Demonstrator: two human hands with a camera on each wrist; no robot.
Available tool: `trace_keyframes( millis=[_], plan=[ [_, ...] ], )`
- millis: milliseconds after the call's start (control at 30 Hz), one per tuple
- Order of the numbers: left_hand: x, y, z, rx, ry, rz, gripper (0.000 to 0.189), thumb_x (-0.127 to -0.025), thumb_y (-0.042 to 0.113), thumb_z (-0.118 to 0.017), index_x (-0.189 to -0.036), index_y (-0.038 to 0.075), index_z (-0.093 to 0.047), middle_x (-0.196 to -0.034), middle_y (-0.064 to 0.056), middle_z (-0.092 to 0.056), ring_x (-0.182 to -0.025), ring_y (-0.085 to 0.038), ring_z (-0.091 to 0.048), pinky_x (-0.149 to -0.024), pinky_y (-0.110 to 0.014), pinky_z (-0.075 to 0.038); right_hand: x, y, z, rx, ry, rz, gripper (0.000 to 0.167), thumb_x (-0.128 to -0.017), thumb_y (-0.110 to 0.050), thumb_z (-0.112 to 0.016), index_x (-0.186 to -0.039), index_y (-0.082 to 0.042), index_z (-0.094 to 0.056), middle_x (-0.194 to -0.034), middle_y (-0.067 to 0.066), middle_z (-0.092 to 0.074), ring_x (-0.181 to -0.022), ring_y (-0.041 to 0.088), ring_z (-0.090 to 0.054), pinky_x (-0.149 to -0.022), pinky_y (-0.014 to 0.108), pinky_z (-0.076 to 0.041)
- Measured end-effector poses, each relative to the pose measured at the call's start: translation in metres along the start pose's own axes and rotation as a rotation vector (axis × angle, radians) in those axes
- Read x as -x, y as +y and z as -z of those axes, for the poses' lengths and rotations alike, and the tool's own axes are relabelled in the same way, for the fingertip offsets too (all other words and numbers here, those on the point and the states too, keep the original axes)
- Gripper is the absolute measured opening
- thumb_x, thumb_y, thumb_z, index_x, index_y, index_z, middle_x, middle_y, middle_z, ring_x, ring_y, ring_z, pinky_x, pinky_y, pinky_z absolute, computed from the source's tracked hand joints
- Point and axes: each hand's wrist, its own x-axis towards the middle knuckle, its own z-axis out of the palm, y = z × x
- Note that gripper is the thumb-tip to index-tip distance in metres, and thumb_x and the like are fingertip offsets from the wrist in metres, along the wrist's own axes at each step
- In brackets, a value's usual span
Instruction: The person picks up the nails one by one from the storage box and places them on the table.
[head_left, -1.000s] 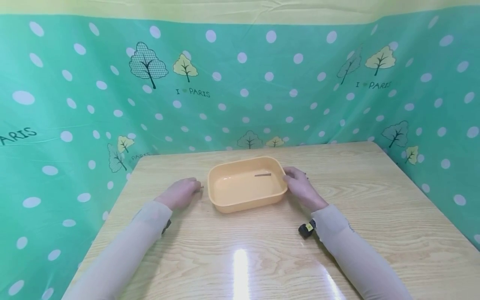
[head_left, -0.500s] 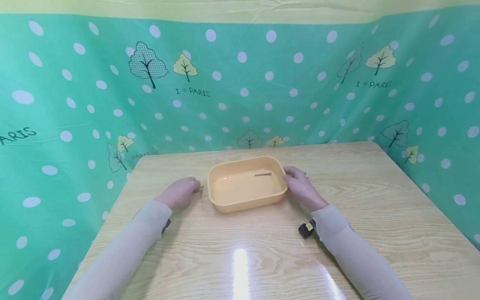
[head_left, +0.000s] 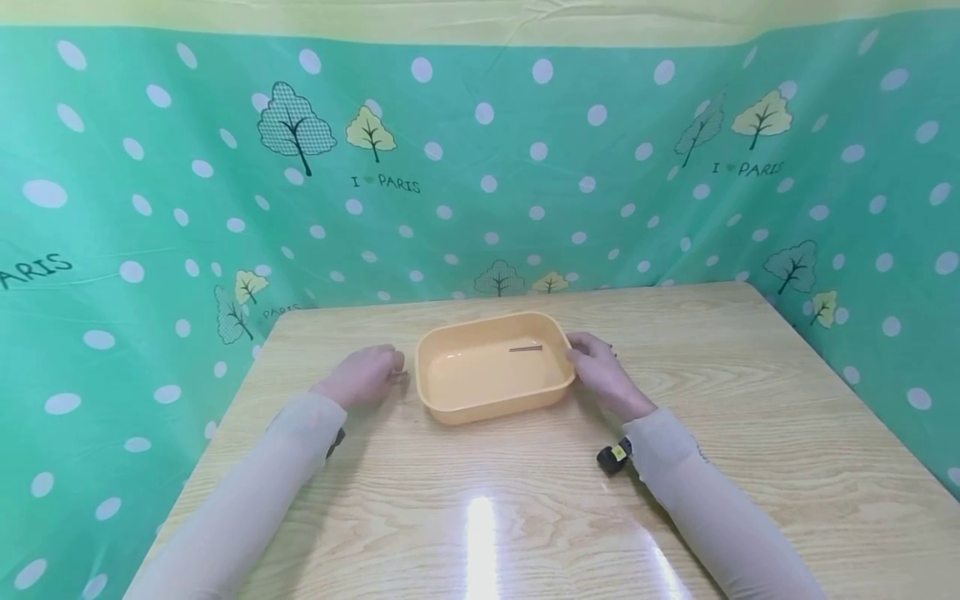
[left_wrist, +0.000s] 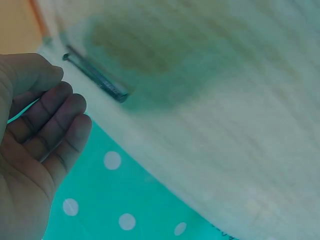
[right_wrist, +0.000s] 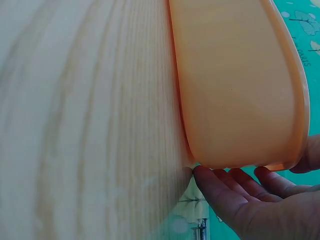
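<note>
My left hand [head_left: 366, 375] hovers just left of the yellow-orange plastic tray [head_left: 487, 410], its fingers loosely bent and the thumb near the fingertips. Past these fingertips, slim dark metal nails [left_wrist: 95, 75] lie side by side on the table in the left wrist view, with a small gap to the hand. Inside the tray, toward its right end, rest similar thin metal nails [head_left: 526, 349]. My right hand [head_left: 606, 375] grips the tray's right end; in the right wrist view the fingers lie along the outer end wall [right_wrist: 235, 167] and the thumb is at the rim.
The wooden table [head_left: 525, 475] has light glare near its front. A green dotted curtain [head_left: 487, 167] with printed trees hangs behind it and along both sides. A small black wrist camera [head_left: 613, 460] sits at the right sleeve.
My left hand has risen slightly, and the thin nails that poked out past its fingertips now show lower, under the fingers. My right hand and the tray have stayed still.
</note>
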Motion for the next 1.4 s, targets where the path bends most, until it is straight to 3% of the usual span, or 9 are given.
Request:
trace_keyframes(
  millis=[67,300,467,733,1000,1267,1400],
  plan=[
    [-0.002,0.001,0.004,-0.011,0.004,-0.009,0.002,-0.088,0.010,-0.064,-0.090,0.009,-0.065,-0.080,0.002,-0.058,-0.073,-0.016,-0.056,-0.072,-0.033,-0.053,0.000,0.000,0.000,0.000,-0.001,-0.001,0.047,-0.099,-0.019,-0.040,-0.143,-0.004,-0.036,-0.141,0.018,-0.042,-0.121,0.031,-0.050,-0.101,0.043,-0.044],
    [-0.011,0.005,0.014,-0.036,0.019,-0.031,0.019,-0.080,-0.006,-0.059,-0.095,0.005,-0.067,-0.087,-0.005,-0.063,-0.078,-0.021,-0.061,-0.073,-0.035,-0.055,0.000,0.000,0.001,-0.005,-0.004,0.002,0.047,-0.099,-0.019,-0.040,-0.142,-0.004,-0.037,-0.141,0.017,-0.042,-0.122,0.031,-0.049,-0.103,0.044,-0.042],
    [-0.016,0.012,0.026,-0.039,0.037,-0.045,0.022,-0.081,-0.002,-0.061,-0.101,0.003,-0.067,-0.095,-0.009,-0.063,-0.086,-0.025,-0.062,-0.077,-0.037,-0.055,0.001,-0.001,0.001,-0.011,-0.007,0.000,0.047,-0.098,-0.019,-0.041,-0.142,-0.004,-0.037,-0.141,0.017,-0.042,-0.121,0.031,-0.050,-0.102,0.043,-0.042],
    [-0.035,0.030,0.045,-0.046,0.056,-0.081,0.017,-0.085,0.003,-0.061,-0.100,0.005,-0.066,-0.087,-0.003,-0.059,-0.075,-0.018,-0.057,-0.069,-0.031,-0.053,0.000,-0.002,0.002,-0.023,-0.004,0.002,0.046,-0.098,-0.018,-0.040,-0.142,-0.003,-0.037,-0.140,0.017,-0.043,-0.120,0.031,-0.051,-0.101,0.043,-0.043],
    [-0.053,0.053,0.052,-0.077,0.029,-0.138,0.011,-0.086,0.004,-0.060,-0.094,0.010,-0.064,-0.084,0.000,-0.057,-0.073,-0.016,-0.054,-0.066,-0.026,-0.050,0.001,-0.001,0.001,-0.033,-0.004,0.001,0.047,-0.098,-0.018,-0.041,-0.143,-0.004,-0.036,-0.141,0.017,-0.042,-0.121,0.031,-0.050,-0.102,0.043,-0.043],
    [-0.068,0.075,0.058,-0.023,-0.035,-0.096,0.018,-0.087,0.004,-0.061,-0.099,0.016,-0.065,-0.098,0.000,-0.064,-0.090,-0.017,-0.062,-0.079,-0.028,-0.054,0.001,-0.001,0.001,-0.046,-0.003,-0.014,0.047,-0.098,-0.018,-0.042,-0.143,-0.004,-0.036,-0.142,0.016,-0.041,-0.121,0.030,-0.049,-0.103,0.043,-0.042],
    [-0.075,0.084,0.059,-0.005,-0.046,-0.114,0.018,-0.086,0.003,-0.061,-0.096,0.017,-0.064,-0.095,0.002,-0.062,-0.086,-0.014,-0.059,-0.078,-0.025,-0.052,0.001,-0.002,0.001,-0.045,-0.004,-0.006,0.046,-0.098,-0.018,-0.042,-0.142,-0.003,-0.037,-0.141,0.017,-0.042,-0.121,0.030,-0.050,-0.102,0.042,-0.042]
  ],
)
